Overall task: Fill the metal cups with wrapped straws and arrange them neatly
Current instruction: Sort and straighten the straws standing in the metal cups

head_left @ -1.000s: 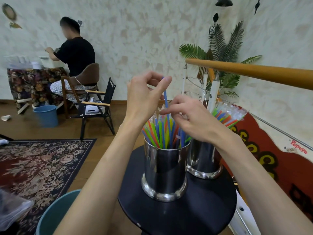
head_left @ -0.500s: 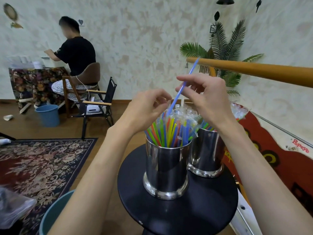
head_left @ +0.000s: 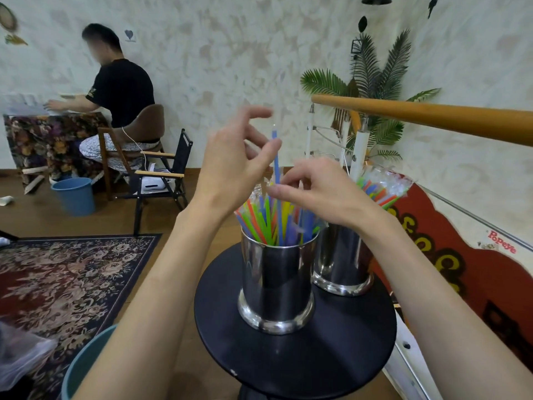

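Two shiny metal cups stand upright, close together. The near cup (head_left: 276, 284) is packed with wrapped straws (head_left: 268, 217) in green, orange, yellow and blue. One blue straw (head_left: 276, 163) stands higher than the others. The far cup (head_left: 340, 264) holds straws (head_left: 383, 189) that lean to the right.

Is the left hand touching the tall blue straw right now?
Cannot tell. In the head view the left hand's fingertip overlaps the blue straw near its top, but motion blur hides whether they meet.
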The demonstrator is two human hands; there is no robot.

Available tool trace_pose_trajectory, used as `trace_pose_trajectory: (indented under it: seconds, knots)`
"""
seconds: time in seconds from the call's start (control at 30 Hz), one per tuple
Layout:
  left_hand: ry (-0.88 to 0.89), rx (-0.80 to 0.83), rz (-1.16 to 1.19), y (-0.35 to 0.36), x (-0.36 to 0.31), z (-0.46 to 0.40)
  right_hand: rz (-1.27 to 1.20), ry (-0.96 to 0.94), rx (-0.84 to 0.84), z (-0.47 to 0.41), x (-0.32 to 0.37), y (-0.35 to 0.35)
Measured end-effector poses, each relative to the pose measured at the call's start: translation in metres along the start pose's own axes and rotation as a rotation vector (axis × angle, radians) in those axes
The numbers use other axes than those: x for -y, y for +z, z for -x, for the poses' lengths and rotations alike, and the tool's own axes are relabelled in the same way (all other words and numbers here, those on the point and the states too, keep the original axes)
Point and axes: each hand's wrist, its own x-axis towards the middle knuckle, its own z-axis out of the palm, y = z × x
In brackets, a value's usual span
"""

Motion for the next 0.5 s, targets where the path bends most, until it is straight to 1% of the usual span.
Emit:
trace_pose_trajectory:
  seconds: [0.1,0.17,0.2,0.23,0.3,0.33,0.4,0.47,0.5]
  knots:
    - [-0.033,0.184,-0.213,-0.001,0.009,0.002,-0.067,-0.001,-0.111,0.006,-0.007,-0.025]
    - [-0.042,0.335,-0.349,-0.001,0.012,0.005,-0.053,0.016,-0.138,0.013,-0.014,-0.045]
    - [-0.045,0.415,-0.410,-0.001,0.011,0.006,-0.044,0.037,-0.107,0.017,-0.018,-0.054]
    - [-0.052,0.490,-0.468,-0.001,0.010,0.007,-0.044,0.062,-0.040,0.021,-0.022,-0.061]
    - [-0.086,0.597,-0.552,-0.001,0.008,0.010,-0.058,0.122,0.146,0.029,-0.026,-0.069]
    - [-0.104,0.623,-0.564,0.000,0.007,0.012,-0.054,0.148,0.219,0.032,-0.028,-0.070]
    - [-0.120,0.617,-0.533,0.001,0.004,0.015,-0.045,0.185,0.299,0.035,-0.030,-0.068]
    - [-0.125,0.592,-0.443,0.000,-0.001,0.019,-0.052,0.211,0.359,0.037,-0.029,-0.061]
    - [-0.132,0.609,-0.395,-0.001,-0.005,0.021,-0.041,0.220,0.381,0.036,-0.029,-0.056]
